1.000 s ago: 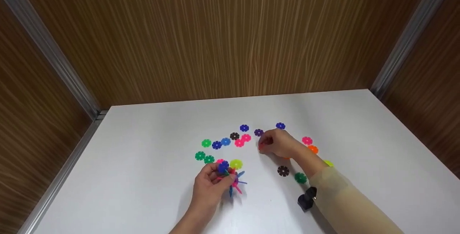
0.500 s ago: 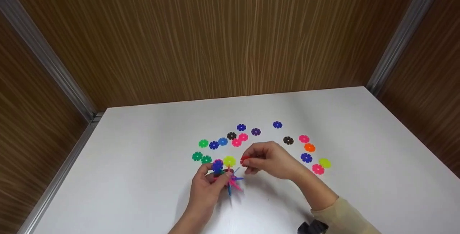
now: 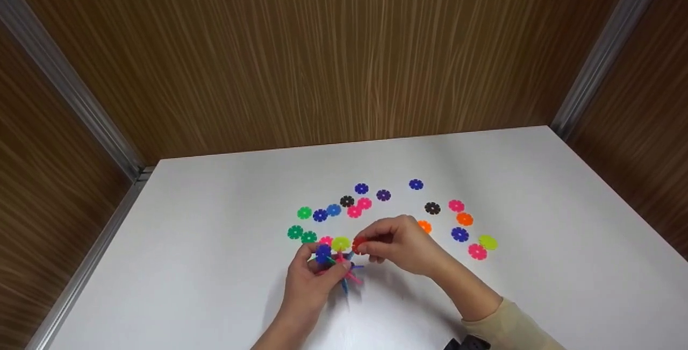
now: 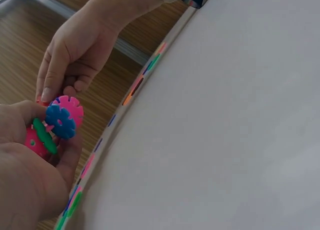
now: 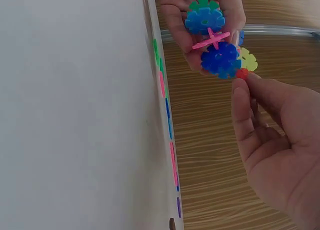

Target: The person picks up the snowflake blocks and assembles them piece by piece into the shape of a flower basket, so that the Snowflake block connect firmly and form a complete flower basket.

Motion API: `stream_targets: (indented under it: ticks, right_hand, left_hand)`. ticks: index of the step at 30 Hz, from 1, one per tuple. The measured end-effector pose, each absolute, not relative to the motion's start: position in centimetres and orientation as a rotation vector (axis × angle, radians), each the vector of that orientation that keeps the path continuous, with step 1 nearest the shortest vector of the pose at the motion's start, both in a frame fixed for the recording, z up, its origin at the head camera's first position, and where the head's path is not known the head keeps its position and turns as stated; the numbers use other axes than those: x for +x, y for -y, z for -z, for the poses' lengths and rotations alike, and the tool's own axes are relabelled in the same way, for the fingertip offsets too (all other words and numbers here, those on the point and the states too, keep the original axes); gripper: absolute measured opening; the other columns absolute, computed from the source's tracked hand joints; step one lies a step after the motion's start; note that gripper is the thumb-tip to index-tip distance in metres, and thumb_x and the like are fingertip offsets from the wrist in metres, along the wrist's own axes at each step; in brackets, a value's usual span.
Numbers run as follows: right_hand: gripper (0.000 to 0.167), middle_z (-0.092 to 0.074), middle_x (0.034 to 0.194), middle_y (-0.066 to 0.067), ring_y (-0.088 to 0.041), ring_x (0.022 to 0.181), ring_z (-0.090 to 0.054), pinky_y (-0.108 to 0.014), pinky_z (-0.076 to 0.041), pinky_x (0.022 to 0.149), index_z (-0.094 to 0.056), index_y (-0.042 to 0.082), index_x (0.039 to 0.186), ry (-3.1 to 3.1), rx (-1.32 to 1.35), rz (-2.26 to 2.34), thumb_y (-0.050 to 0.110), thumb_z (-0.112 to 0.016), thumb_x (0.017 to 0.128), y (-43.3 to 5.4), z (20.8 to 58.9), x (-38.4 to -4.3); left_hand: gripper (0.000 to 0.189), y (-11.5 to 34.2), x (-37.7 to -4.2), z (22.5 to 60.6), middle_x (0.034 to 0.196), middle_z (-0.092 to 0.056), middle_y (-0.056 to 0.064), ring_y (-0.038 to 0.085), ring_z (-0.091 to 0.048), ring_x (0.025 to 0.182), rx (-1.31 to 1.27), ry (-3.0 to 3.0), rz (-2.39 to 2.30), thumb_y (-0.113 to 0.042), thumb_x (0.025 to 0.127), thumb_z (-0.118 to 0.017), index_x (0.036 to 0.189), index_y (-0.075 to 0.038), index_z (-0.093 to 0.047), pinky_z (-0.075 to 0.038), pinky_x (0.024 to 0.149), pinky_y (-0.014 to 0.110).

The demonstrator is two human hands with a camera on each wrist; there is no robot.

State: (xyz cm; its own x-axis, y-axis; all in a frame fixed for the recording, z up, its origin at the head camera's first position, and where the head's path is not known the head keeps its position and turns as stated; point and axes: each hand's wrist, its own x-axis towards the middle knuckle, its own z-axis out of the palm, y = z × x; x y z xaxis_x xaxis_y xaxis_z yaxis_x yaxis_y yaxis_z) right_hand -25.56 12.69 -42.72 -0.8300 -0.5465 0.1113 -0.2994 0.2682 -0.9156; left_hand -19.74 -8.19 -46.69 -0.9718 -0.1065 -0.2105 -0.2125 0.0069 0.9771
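My left hand (image 3: 314, 280) grips a cluster of interlocked flower-shaped plastic discs, notched at their rims. Blue (image 3: 323, 253), pink (image 4: 71, 109), green (image 4: 44, 136) and yellow (image 5: 248, 60) discs belong to this cluster, standing at different angles. Between thumb and fingertips, my right hand (image 3: 403, 245) pinches a red notched disc (image 3: 359, 245). In the right wrist view the red disc's visible part (image 5: 242, 73) meets the edge of a blue disc (image 5: 220, 58) on the cluster; whether they are slotted together cannot be told. Fingers cover part of both.
Loose notched discs lie flat on the white table (image 3: 215, 264) in an arc beyond the hands, including green (image 3: 295, 232), black (image 3: 432, 208), orange (image 3: 465, 219) and pink (image 3: 477, 251) ones. A wood-grain panel (image 3: 344, 59) rises behind the table.
The right hand has brought the red disc leftward and nearer, from among the loose discs to the cluster's right side. My left hand still holds the cluster in about the same place.
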Motion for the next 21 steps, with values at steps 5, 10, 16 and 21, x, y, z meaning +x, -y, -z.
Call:
stream_targets:
  ticks: [5,10,16,21]
  right_hand:
    - [0.008,-0.078,0.093,-0.005,-0.021,0.074,-0.072,-0.028,-0.063,0.069,-0.081,0.009,0.103,-2.342,-0.860,1.594,0.009,-0.081,0.095,-12.5,42.8,-25.4]
    - [0.007,-0.080,0.094,-0.005,-0.022,0.076,-0.076,-0.030,-0.064,0.070,-0.083,0.007,0.100,-2.328,-0.888,1.600,0.005,-0.080,0.094,-12.2,43.0,-25.3]
    - [0.020,-0.079,0.102,-0.004,-0.023,0.086,-0.076,-0.032,-0.064,0.078,-0.080,0.009,0.118,-2.307,-0.874,1.578,0.012,-0.078,0.098,-13.3,42.9,-26.0]
    - [0.027,-0.076,0.111,-0.008,-0.025,0.098,-0.072,-0.028,-0.062,0.084,-0.077,0.011,0.126,-2.495,-0.786,1.518,0.016,-0.077,0.099,-17.4,42.7,-28.5]
  left_hand:
    - [0.058,8.2,-19.6,46.7,0.121,-0.076,0.012,0.024,-0.075,0.107,-0.326,-2.156,-2.187,-0.012,0.089,-0.088,0.136,-0.007,-0.055,-0.062,0.090,0.034]
    - [0.054,8.0,-19.6,46.6,0.119,-0.077,0.010,0.024,-0.075,0.108,-0.389,-2.223,-2.125,-0.013,0.087,-0.090,0.132,-0.007,-0.059,-0.062,0.090,0.035]
    - [0.059,7.8,-19.8,46.5,0.120,-0.075,0.011,0.025,-0.075,0.107,-0.436,-2.236,-2.125,-0.014,0.088,-0.089,0.138,-0.008,-0.058,-0.062,0.090,0.036]
    - [0.060,7.5,-20.3,46.6,0.121,-0.073,0.009,0.021,-0.073,0.105,-0.523,-2.280,-2.106,-0.015,0.088,-0.089,0.141,-0.011,-0.059,-0.062,0.090,0.036]
